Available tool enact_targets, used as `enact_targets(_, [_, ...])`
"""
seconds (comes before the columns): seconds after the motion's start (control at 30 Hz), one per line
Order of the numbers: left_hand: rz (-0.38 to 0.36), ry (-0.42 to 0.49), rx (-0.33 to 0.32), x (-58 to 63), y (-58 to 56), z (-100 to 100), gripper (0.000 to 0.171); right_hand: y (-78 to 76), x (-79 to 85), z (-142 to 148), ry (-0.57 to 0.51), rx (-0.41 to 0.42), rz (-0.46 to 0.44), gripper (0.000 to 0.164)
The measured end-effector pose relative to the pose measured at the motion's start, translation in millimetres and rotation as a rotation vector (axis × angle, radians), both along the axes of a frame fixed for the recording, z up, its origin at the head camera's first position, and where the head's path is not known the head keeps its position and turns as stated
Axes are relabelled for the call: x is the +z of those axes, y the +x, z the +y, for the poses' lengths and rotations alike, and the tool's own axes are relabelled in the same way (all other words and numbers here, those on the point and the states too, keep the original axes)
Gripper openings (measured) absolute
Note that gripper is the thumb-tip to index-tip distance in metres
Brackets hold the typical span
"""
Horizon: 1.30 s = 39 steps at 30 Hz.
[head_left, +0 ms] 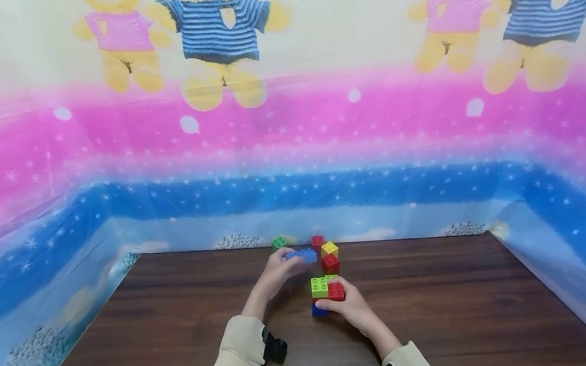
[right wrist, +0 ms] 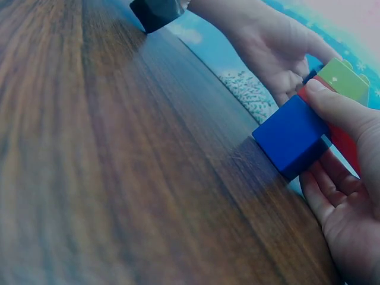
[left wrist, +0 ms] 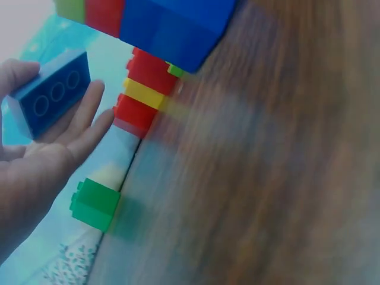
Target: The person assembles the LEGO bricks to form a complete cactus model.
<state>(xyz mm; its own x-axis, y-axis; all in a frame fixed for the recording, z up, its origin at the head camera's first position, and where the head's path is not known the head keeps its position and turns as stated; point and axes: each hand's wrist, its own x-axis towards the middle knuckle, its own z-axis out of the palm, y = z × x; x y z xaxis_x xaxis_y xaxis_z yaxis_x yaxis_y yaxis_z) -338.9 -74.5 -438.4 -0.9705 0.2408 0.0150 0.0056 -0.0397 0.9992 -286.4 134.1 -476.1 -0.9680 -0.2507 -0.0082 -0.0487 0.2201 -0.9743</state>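
"Fingers first: what are they doing?"

"Those of the left hand (head_left: 273, 274) pinch the long blue block (head_left: 305, 255) against the thumb, with a couple of fingertips spread free of it. The right hand (head_left: 357, 307) grips the stack (head_left: 320, 295) between thumb and fingers."

"Where's the long blue block, exactly?"

"Held up off the bench (head_left: 179, 314), near the stack but apart from it, on its far left side. Knobs face up; the left wrist view shows rings on its underside. I'd keep it level, so those meet any knobs squarely."

"And the right-hand grip?"

"Sensible, I think: the lime top (head_left: 319, 285) lies bare. I'd keep fingertips low, off the red part (head_left: 337, 292) with its knobs."

"Is the stack resting on the bench?"

"I can't tell. If not, setting its blue base (head_left: 319, 308) down would steady it against a firm push."

"Anything to avoid?"

"The yellow block (head_left: 329, 249) and red block (head_left: 330, 264) stand just beyond; careless knuckles could knock them."
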Motion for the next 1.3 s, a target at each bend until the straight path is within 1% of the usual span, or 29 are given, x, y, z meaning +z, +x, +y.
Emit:
enact_targets(0.07, [-0.044,0.064,-0.037,-3.5,2.9,-1.8,0.034,1.2,-1.0,-0.8,0.004,-0.004,-0.01,0.061])
enact_targets(0.1, [-0.05,0.087,-0.053,-4.7,4.0,-2.4,0.034,1.4,-1.3,-1.2,0.006,-0.007,-0.012,0.061])
enact_targets(0.17, [-0.049,0.116,-0.08,-5.8,5.4,-2.8,0.034,1.3,-2.0,-1.4,0.01,-0.006,-0.006,0.06])
enact_targets(0.3, [-0.031,0.145,-0.107,-2.4,6.8,-1.4,0.04,-1.6,-2.4,-0.4,0.017,-0.01,0.009,0.059])
enact_targets(0.4, [-0.017,0.133,-0.13,1.4,9.3,-0.3,0.043,-2.3,-1.4,1.1,0.014,-0.004,0.016,0.057])
enact_targets(0.53, [0.009,0.105,-0.178,5.2,12.0,1.0,0.047,-2.0,-0.2,2.4,0.008,0.003,0.03,0.057])
enact_targets(0.6, [0.015,0.098,-0.2,7.4,14.1,2.1,0.047,-2.4,-0.6,2.7,0.006,0.005,0.028,0.056])
enact_targets(0.73, [0.042,0.053,-0.227,9.6,18.9,3.0,0.045,-2.9,-3.6,1.3,-0.01,0.013,0.013,0.056])
enact_targets(0.83, [0.051,0.033,-0.227,9.2,21.1,3.2,0.043,-2.8,-5.0,-0.3,-0.02,0.023,0.007,0.056])
enact_targets(0.97, [0.061,0.034,-0.23,8.5,23.2,2.1,0.041,-1.4,-3.4,-1.8,-0.017,0.032,0.012,0.056])
enact_targets(1.13, [0.076,0.002,-0.225,7.2,25.7,0.3,0.041,-0.7,-1.5,-1.7,-0.009,0.023,0.019,0.055])
enact_targets(1.3, [0.057,0.004,-0.238,7.2,30.6,-1.3,0.044,-1.0,-2.6,-1.5,-0.005,0.01,0.016,0.054])
